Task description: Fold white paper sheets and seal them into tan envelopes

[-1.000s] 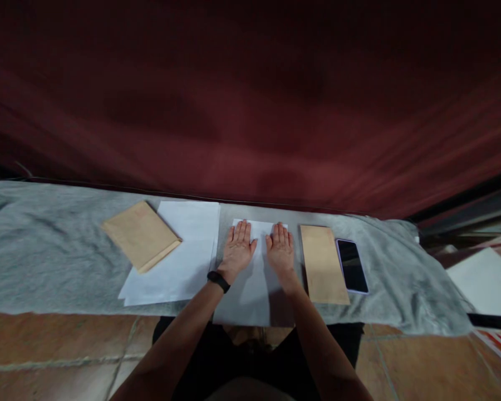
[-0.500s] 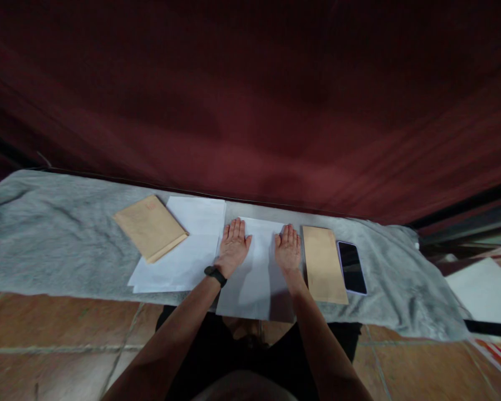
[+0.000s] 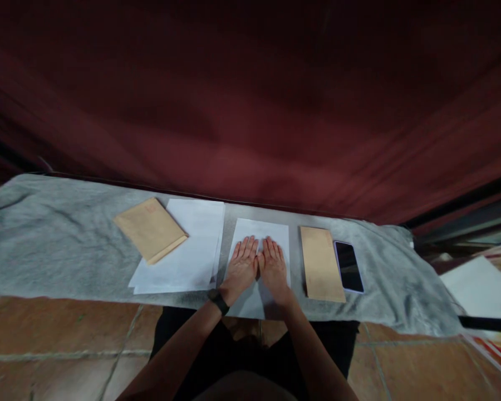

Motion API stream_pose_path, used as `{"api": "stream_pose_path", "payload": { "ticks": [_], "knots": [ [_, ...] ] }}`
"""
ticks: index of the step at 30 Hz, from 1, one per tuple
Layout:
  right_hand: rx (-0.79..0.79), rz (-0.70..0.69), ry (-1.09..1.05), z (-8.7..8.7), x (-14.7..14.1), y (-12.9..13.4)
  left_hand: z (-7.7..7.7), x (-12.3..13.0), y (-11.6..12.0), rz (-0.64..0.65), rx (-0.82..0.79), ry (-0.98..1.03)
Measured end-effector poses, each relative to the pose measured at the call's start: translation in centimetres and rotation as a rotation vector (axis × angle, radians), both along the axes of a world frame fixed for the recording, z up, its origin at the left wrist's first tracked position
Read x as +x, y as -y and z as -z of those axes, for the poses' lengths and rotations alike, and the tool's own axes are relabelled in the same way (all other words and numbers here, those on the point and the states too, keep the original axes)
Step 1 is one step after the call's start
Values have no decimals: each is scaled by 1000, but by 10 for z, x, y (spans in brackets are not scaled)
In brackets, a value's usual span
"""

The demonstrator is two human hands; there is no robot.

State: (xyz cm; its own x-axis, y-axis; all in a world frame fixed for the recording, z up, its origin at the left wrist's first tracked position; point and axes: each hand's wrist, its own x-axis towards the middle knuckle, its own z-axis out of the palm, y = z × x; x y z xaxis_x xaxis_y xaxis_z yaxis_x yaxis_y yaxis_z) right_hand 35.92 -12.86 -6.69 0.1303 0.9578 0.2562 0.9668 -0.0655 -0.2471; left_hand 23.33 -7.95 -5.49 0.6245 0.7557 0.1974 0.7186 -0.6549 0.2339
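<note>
A white sheet of paper (image 3: 262, 227) lies on the grey cloth straight in front of me, its near end at the cloth's front edge. My left hand (image 3: 242, 264) rests flat on the sheet, fingers stretched out, a dark watch (image 3: 218, 301) on that wrist. Beside it my right hand (image 3: 273, 266) is also flat on the paper, fingers extended, the two thumbs touching or nearly so. To the left is a stack of white sheets (image 3: 200, 245) with brown envelopes (image 3: 151, 229) lying askew on it. Right of my hands lie more brown envelopes (image 3: 322, 263).
A phone (image 3: 349, 267) with a light purple edge lies beside the right envelopes. The grey cloth (image 3: 58, 239) covers a long narrow surface against a dark red upright panel (image 3: 250, 139). At far right stands something white (image 3: 482, 287). Tiled floor (image 3: 79, 328) shows below.
Both hands have slid inward from the paper's sides to its middle and a little toward me. They stay flat. The envelopes, stack and phone remain in place.
</note>
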Motion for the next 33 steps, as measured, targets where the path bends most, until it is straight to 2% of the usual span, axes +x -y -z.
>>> {"api": "stream_pose_path", "payload": {
  "ticks": [10, 17, 19, 23, 25, 29, 33],
  "knots": [
    [19, 165, 27, -1, 21, 15, 4, -9, 2, -128, 37, 20],
    [26, 196, 39, 4, 28, 21, 4, -26, 11, -142, 31, 61],
    [34, 197, 41, 6, 29, 21, 0, -36, 23, -54, 23, 52],
    [31, 206, 39, 7, 29, 20, -10, -59, 54, 295, -15, -26],
    [26, 206, 33, 7, 29, 20, -13, -68, 65, 398, -29, -70],
    [32, 191, 30, 6, 30, 20, -15, -72, 72, 468, -26, -111],
    [45, 182, 39, 7, 32, 19, -19, -63, 72, 455, 25, -126]
  ]
}}
